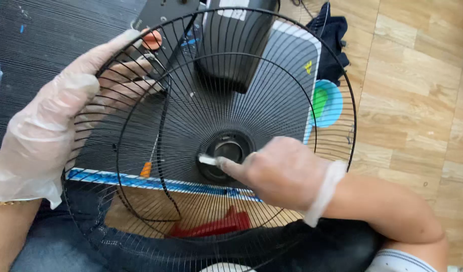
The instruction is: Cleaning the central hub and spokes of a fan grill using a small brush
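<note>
Fan grille [140, 211] on lap, motor housing [234, 45] behind it, cloth [334, 35] right.

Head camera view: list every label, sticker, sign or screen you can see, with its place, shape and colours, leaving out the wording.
White label: top centre, on the black motor housing, behind the fan guard; rectangular, partly cut off.
Yellow mark: upper right on the grey mat; small, irregular.
Green and blue print: mat's right edge; rounded shapes.
No screens or signs show.

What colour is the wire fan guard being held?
Black: the fan guard, gripped by the left hand, shows best in the head view.
</note>
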